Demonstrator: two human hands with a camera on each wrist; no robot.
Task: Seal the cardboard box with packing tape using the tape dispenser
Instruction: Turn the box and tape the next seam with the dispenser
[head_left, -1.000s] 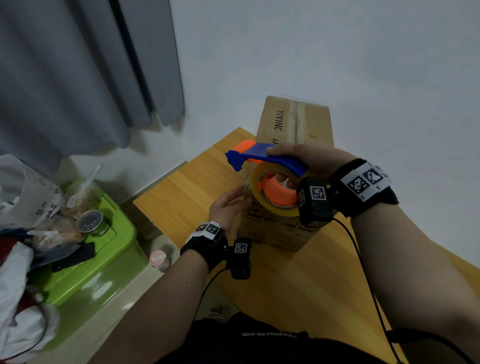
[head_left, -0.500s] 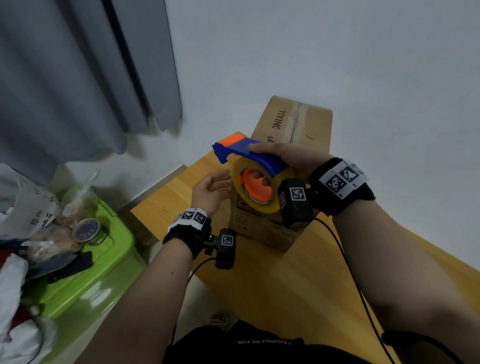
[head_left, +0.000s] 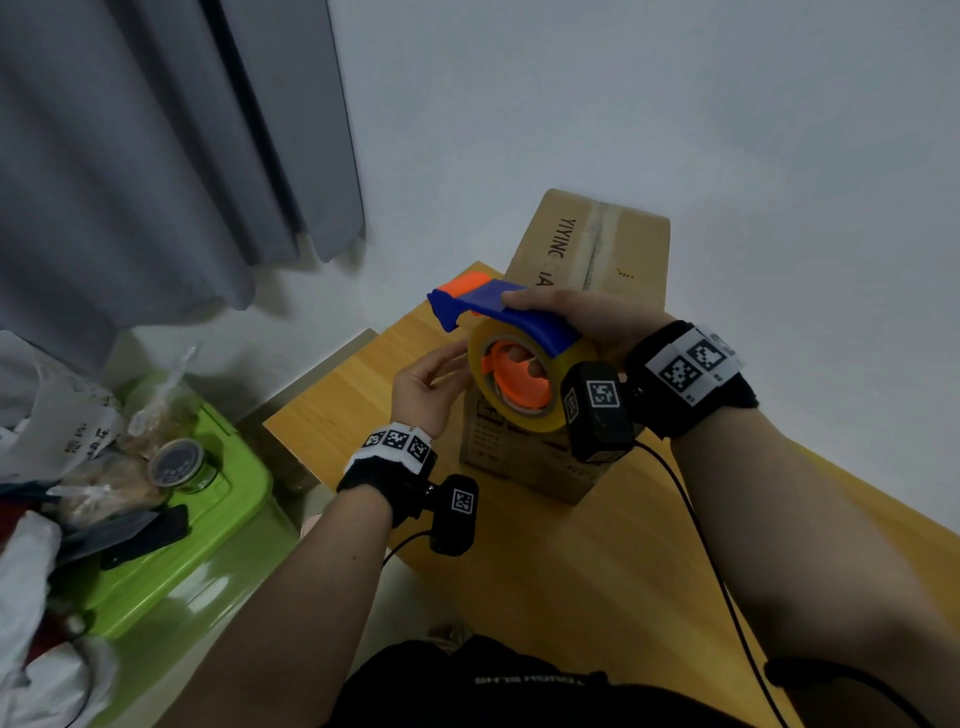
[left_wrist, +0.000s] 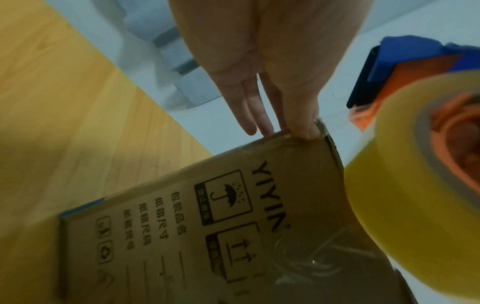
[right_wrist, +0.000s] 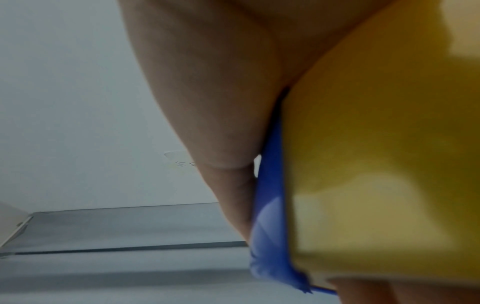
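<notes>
**Lining up the dispenser over the box seam**

Right now my right hand (head_left: 576, 317) is wrapped over the top of the tape dispenser (head_left: 511, 317), fingers curled around its blue body, with the yellowish tape roll (head_left: 519, 384) hanging below it. I hold it in the air above the near end of the cardboard box (head_left: 592, 244), not touching the top. The box stands on the wooden table (head_left: 597, 545), up against the wall, its long top running away from me with the centre seam (head_left: 597, 244) showing an old strip of clear tape.

My left hand (head_left: 423, 387) is beside the roll, fingers straight and close together; in the left wrist view the fingertips (left_wrist: 309, 131) rest on the top edge of the box at its near corner. It grips nothing.

I judge this to be the start of the pass: no fresh tape is laid yet. To do it well, I should find the loose end of the tape with my left fingers and set it a little way down the near face of the box, so that the strip wraps over the edge. The left hand then needs to steady the box, since a light carton will likely slide toward the wall under the pull. I want the dispenser's mouth square to the seam and pressed flat as I draw it along, or the tape may wander and wrinkle.
</notes>
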